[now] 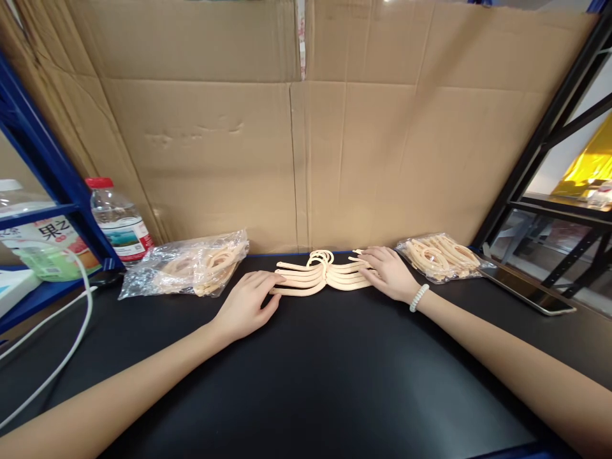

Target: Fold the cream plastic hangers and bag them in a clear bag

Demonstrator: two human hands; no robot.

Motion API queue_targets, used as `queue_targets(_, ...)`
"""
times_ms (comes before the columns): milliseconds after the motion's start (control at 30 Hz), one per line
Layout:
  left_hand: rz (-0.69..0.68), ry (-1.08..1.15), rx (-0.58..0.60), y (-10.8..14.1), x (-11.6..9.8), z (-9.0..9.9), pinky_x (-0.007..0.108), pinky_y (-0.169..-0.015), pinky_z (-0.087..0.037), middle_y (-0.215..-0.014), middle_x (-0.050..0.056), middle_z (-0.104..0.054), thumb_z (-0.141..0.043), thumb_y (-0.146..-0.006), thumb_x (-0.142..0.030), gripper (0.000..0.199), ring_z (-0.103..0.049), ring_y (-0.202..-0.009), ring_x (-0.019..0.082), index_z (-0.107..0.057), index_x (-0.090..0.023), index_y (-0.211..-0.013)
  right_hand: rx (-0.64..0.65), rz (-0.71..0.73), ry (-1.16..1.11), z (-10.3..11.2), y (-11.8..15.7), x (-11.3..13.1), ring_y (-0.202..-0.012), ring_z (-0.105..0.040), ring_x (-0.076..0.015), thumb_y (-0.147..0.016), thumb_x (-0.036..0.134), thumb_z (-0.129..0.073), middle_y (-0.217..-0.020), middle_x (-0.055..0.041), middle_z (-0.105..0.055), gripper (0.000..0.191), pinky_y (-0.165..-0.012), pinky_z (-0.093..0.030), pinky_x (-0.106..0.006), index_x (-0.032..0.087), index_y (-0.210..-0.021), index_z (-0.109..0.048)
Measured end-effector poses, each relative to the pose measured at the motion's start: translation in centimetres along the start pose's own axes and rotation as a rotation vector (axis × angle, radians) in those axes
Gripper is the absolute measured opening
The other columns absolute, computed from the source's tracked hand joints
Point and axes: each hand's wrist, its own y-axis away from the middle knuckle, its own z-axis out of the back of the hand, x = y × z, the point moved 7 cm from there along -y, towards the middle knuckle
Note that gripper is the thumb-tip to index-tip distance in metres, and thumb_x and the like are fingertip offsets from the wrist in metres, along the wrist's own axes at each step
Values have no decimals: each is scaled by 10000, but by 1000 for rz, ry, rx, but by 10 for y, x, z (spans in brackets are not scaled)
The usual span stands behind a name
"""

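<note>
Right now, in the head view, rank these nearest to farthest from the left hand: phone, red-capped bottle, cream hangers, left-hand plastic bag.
1. Cream hangers: at the left hand's fingertips, toward the middle.
2. Left-hand plastic bag: beyond the hand, to its left.
3. Red-capped bottle: farther left, past the bag.
4. Phone: far right, past the right hand.

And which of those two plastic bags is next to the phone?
The right-side bag, just past the right hand: its loose end lies by the phone. The left-side bag lies near the red-capped bottle instead.
</note>
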Motion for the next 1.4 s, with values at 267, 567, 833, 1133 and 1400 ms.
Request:
queue_targets(267,-37,45,10,-2,-4,1,416,-920,-453,-1047,80,-691,-450,-899,-197,208,-631,-979,235,-596,-173,-1046,-68,-215,117,20,23,-95,-957,-616,-285,-904,166,-411,-964,-113,-700,295,-880,-486,-414,169,-990,-694)
queue_targets(567,-33,58,55,-2,-4,-3,415,-913,-457,-1034,77,-695,-440,-895,-200,204,-632,-982,238,-607,-184,-1011,137,-157,225,7,30,-106,-1222,-494,-307,-891,218,-444,-1135,-102,-662,286,-1013,-400,-481,212,-1032,-693)
queue_targets(833,-34,65,78,-2,-4,-4,409,-916,-452,-1034,69,-691,-440,-899,-204,202,-626,-986,234,-608,-186,-1012,270,-121,278,-5,33,-98,-1310,-415,-298,-819,27,-378,-1188,-132,-632,393,-1031,-373,-513,179,-1050,-658)
queue_targets(1133,-19,79,76,-3,-5,-3,404,-909,-461,-1016,65,-695,-437,-886,-205,209,-638,-969,234,-614,-194,-996,307,-80,232,-7,30,-97,-1221,-496,-283,-769,9,-405,-1212,-110,-633,454,-1057,-350,-475,169,-1104,-668)
queue_targets(1400,-23,92,79,-4,-5,-4,422,-908,-462,-1018,70,-697,-433,-885,-199,210,-638,-961,237,-610,-193,-996,249,-111,180,7,26,-99,-978,-598,-253,-797,90,-407,-944,-79,-682,315,-879,-468,-368,197,-870,-694)
